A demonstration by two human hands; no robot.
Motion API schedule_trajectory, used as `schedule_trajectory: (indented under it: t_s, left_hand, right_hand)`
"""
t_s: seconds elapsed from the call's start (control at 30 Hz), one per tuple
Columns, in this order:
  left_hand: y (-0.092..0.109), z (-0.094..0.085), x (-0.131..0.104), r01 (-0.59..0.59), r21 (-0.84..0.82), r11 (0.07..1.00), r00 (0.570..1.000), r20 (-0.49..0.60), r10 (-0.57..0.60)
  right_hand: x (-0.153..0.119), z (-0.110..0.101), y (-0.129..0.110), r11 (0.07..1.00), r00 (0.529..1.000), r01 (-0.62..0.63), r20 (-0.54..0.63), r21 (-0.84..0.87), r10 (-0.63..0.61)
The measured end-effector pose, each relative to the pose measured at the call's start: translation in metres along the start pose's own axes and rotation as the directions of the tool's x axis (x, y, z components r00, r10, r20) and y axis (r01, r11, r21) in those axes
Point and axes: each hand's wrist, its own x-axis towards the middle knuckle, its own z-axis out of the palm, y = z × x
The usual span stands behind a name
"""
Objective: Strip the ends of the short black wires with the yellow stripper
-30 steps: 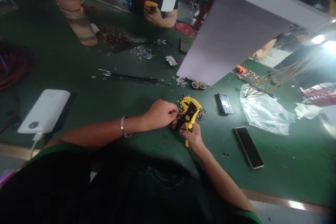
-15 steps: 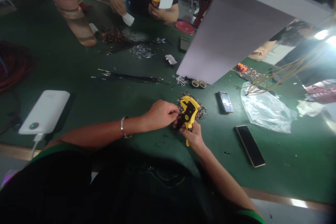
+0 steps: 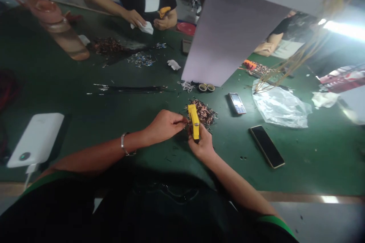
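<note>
Your R hand [image 3: 203, 145] is curled round the near end of the yellow tool [image 3: 193, 115], just L of the scrap pile [image 3: 205, 114]. Your L hand [image 3: 164, 126], farther L of the pile, has its fingertips pinched tight just beside the tool; can't tell what's btwn them. Tool's long axis runs roughly away from you; R hand's nearer, touching. Black wires [image 3: 134, 89] lie beyond, L of the pile.
</note>
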Motion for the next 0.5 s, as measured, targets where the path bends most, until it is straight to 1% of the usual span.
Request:
schedule_trajectory:
  t_s: [0.1, 0.17, 0.3, 0.5]
  left_hand:
    - [0.0006, 0.0008, 0.0012, 0.009, -0.079, 0.997, 1.0, 0.015, -0.008]
    - [-0.0002, 0.0012, 0.0021, -0.009, -0.106, 0.994, 1.0, 0.019, 0.011]
    - [-0.003, 0.002, 0.0037, -0.016, -0.098, 0.995, 0.999, 0.026, 0.019]
    - [-0.0038, 0.002, 0.0043, -0.02, -0.079, 0.997, 0.999, 0.049, 0.024]
  right_hand:
    - [0.0001, -0.0008, 0.0023, 0.982, 0.991, 0.112, -0.059, -0.15, -0.122]
    - [0.0001, -0.0013, 0.0026, 0.965, 0.982, 0.156, -0.069, -0.211, -0.174]
    - [0.0001, -0.0017, 0.0007, 0.959, 0.984, 0.141, -0.073, -0.248, -0.163]
    - [0.0, 0.0011, 0.0019, 0.969, 0.981, 0.152, -0.087, -0.193, -0.172]
